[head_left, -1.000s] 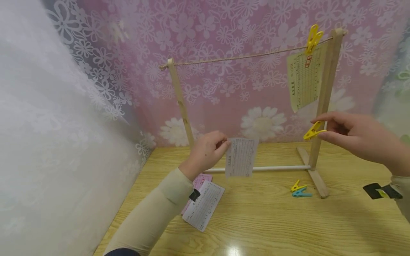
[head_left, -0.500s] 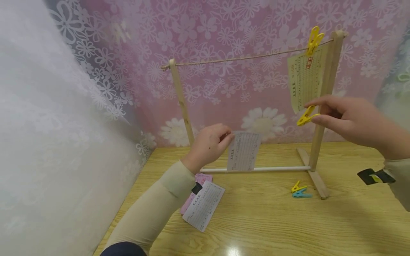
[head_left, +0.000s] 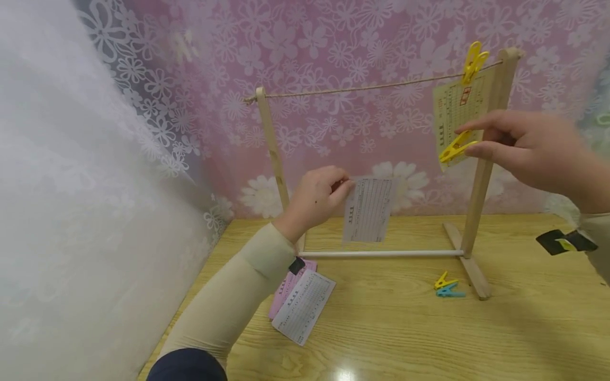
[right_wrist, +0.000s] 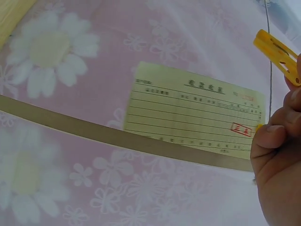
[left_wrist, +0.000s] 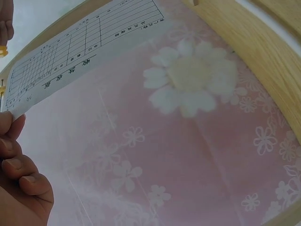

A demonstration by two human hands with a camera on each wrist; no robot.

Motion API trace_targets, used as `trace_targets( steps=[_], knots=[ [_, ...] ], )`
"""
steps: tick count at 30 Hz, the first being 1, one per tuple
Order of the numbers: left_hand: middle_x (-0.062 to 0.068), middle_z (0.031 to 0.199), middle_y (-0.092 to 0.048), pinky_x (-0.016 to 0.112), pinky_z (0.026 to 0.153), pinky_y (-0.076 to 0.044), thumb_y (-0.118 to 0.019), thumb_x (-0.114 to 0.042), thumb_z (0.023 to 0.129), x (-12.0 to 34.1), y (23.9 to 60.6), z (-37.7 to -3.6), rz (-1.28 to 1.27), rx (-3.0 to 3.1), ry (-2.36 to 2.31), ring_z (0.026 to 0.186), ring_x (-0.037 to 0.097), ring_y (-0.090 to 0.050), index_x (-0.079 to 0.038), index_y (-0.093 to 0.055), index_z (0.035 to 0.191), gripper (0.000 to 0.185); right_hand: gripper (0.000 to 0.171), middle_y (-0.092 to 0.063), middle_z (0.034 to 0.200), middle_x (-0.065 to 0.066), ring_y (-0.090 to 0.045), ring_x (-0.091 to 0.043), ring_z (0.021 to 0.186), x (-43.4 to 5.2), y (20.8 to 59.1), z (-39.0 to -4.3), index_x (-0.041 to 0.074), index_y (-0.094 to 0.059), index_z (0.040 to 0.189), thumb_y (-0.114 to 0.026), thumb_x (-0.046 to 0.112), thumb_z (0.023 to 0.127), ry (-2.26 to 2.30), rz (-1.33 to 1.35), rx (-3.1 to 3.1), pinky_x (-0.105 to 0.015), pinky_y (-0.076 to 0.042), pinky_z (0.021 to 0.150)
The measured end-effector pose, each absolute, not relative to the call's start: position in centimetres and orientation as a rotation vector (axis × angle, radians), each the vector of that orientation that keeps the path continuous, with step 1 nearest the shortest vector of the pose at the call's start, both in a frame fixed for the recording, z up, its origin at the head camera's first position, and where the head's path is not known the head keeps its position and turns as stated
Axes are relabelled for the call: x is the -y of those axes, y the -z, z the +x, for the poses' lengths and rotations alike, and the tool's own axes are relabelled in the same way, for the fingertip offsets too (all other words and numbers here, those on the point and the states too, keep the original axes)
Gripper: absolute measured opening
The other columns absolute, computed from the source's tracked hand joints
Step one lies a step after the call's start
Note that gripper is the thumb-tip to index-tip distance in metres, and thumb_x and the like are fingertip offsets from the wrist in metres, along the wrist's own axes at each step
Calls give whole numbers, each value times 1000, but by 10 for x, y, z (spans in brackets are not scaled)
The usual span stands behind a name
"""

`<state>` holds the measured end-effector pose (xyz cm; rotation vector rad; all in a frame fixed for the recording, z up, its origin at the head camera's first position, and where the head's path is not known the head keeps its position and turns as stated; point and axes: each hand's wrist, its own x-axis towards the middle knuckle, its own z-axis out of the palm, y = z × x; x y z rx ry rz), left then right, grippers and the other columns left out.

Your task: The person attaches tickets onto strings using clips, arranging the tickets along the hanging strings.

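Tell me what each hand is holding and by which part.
Left hand pinches the white printed paper slip at its upper left corner; right hand pinches the yellow plastic clothespin by its rear end.

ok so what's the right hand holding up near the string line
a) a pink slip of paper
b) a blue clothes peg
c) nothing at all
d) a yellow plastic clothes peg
d: the right hand pinches a yellow plastic clothes peg between thumb and fingers, in front of the yellow printed slip already pegged to the string; the blue clothes peg lies on the wooden table.
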<state>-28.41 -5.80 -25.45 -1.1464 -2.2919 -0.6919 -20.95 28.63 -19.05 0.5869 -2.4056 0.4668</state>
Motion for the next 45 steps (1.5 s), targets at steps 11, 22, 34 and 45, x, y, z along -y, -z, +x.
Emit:
trace_targets(
  steps=[11, 22, 34, 45],
  knots=[
    [-3, 81, -59, 25, 58, -36, -56, -28, 106, 38, 229, -293, -1049, 2405, 720, 63, 12, -48, -14, -67, 95, 22, 33, -43, 72, -9, -30, -14, 56, -274, 143, -219, 10, -69, 129, -69, 23, 99, -446, 526, 2388, -30, -24, 48],
    [-5, 89, -64, 24, 68, -43, -52, -35, 107, 21, 211, -304, -898, 2447, 691, 74, 10, -54, -15, -71, 109, 28, 28, -46, 74, -13, -31, -15, 59, -265, 110, -226, 4, -72, 120, -68, 23, 100, -338, 523, 2359, -26, -25, 49],
    [-4, 85, -61, 23, 65, -38, -52, -37, 106, 7, 182, -314, -789, 2390, 774, 73, 12, -51, -16, -69, 106, 27, 30, -66, 110, -17, -51, -31, 75, -239, 75, -243, 6, -73, 116, -59, 30, 103, -361, 506, 2518, -26, -44, 45],
    [-4, 84, -60, 23, 65, -38, -51, -40, 106, -5, 170, -317, -750, 2393, 706, 72, 11, -51, -17, -67, 106, 28, 38, -63, 120, -16, -49, -32, 83, -230, 66, -256, 11, -70, 124, -52, 38, 105, -395, 409, 2621, -35, -45, 52]
  ],
)
